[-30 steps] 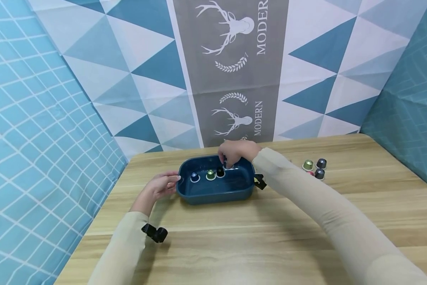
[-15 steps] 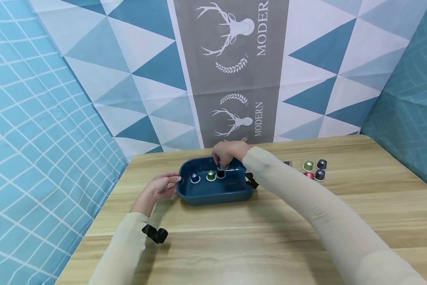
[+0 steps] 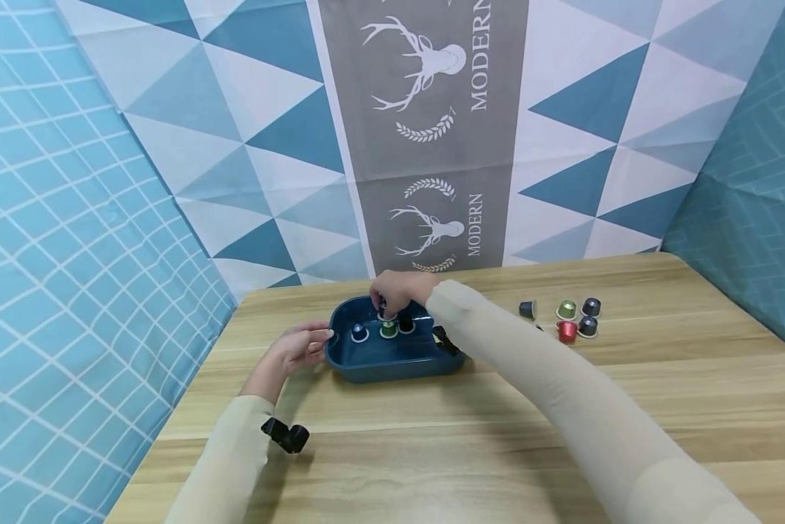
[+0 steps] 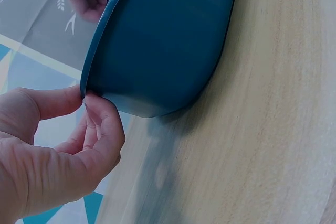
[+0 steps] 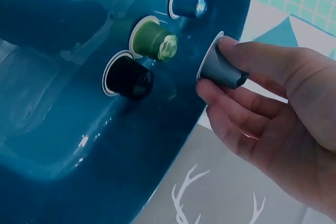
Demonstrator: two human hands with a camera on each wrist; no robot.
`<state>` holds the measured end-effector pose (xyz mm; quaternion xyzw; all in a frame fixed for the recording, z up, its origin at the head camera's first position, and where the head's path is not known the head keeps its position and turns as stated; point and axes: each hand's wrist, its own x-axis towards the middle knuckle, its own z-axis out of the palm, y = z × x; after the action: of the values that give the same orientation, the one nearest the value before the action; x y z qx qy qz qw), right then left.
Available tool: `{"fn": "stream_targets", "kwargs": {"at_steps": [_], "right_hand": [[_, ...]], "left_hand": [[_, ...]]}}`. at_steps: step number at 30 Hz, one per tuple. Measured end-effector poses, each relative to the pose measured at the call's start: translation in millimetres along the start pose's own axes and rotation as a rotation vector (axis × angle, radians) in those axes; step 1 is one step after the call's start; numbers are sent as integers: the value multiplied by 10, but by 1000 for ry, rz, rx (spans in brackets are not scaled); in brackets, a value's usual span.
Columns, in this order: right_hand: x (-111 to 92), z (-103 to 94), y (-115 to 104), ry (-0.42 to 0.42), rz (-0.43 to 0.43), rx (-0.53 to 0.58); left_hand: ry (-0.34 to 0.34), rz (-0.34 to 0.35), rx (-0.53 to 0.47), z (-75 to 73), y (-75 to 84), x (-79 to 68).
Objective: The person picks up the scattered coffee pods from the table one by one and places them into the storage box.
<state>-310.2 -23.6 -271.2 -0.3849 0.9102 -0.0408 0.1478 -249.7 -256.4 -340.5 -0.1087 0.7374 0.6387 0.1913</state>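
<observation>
My left hand (image 4: 63, 150) pinches the rim at the left end of a dark blue tray (image 3: 399, 370) between thumb and fingers. Over the back of the tray, my right hand (image 3: 397, 290) holds a grey-blue coffee capsule (image 5: 223, 66) between thumb and fingertips. In the right wrist view its flat rim faces the tray floor. Three capsules stand in a row inside the tray: a blue capsule (image 5: 186, 2), a green capsule (image 5: 154, 40) and a black capsule (image 5: 128, 76). The held capsule is close behind the green one in the head view.
On the table to the right of the tray are a dark capsule (image 3: 527, 309) lying on its side, a green capsule (image 3: 567, 309), a red capsule (image 3: 567, 332) and two dark capsules (image 3: 588, 326). A patterned cloth (image 3: 431, 145) hangs behind the table.
My right hand has moved left over the tray with the held capsule, from right of the black capsule to behind the green one. My left hand stays on the rim.
</observation>
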Motion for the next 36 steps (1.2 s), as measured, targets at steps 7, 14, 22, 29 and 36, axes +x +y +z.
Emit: {"fn": "stream_targets", "kwargs": {"at_steps": [7,14,22,29,36], "right_hand": [[118,34,-94,-9,-27,-37],[183,79,-209,-25,-42,-125],[236,123,-275,-60,-23,-83],[286,154,-290,-83,10,-40],[319,201,-277,-89,20,-50]], "left_hand": [[1,-2,-9,-3,6,-1],[-6,6,-5,2,3,11],[-6,-11,-20,-2,18,4],[0,-11,-23,-3,34,2],[-7,-6,-24,5,19,11]]}}
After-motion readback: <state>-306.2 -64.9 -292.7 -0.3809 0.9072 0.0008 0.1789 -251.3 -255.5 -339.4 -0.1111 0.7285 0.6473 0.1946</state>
